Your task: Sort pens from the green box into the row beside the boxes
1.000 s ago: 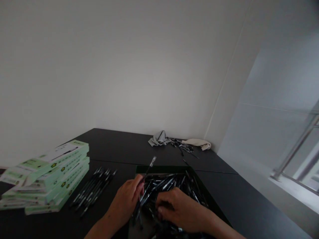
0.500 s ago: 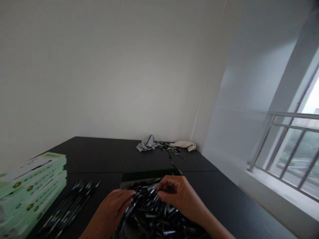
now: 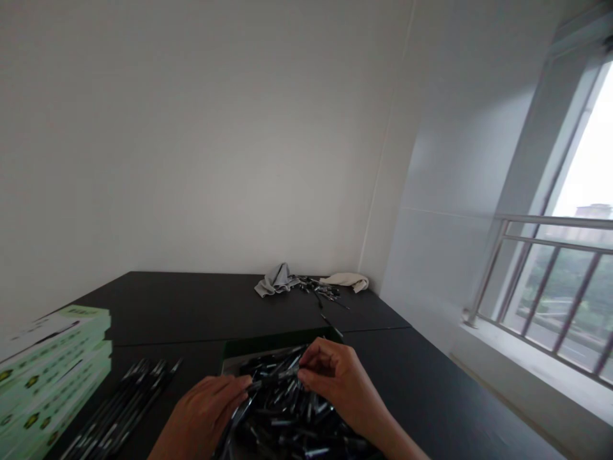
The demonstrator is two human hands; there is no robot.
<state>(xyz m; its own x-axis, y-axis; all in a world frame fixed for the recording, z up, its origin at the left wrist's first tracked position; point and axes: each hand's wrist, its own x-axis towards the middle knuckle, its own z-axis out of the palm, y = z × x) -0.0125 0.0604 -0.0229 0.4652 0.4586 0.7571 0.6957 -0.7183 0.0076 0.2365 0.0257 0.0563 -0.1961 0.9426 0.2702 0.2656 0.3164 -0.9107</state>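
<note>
My left hand (image 3: 208, 406) and my right hand (image 3: 338, 377) are over an open box (image 3: 239, 348) with a dark green rim. Loose black and clear pens (image 3: 292, 425) fill the box in a jumble. Between the two hands runs a dark pen (image 3: 272, 378), roughly level. My left fingertips pinch one end of it, and my right thumb and fingers close on the other. Further pens lie under the left hand, by the box's left side; whether that hand touches them I cannot tell.
Left of the box, a row of black pens (image 3: 127, 406) lies on the black table (image 3: 191, 306). Beyond it stands a stack of light green boxes (image 3: 62, 377). At the back are a grey cloth (image 3: 276, 281), scattered pen pieces (image 3: 318, 287) and a beige cloth (image 3: 347, 280).
The view has turned slightly right, so everything appears shifted left. My hands are a little further apart, and the pen between them now shows clearly.
</note>
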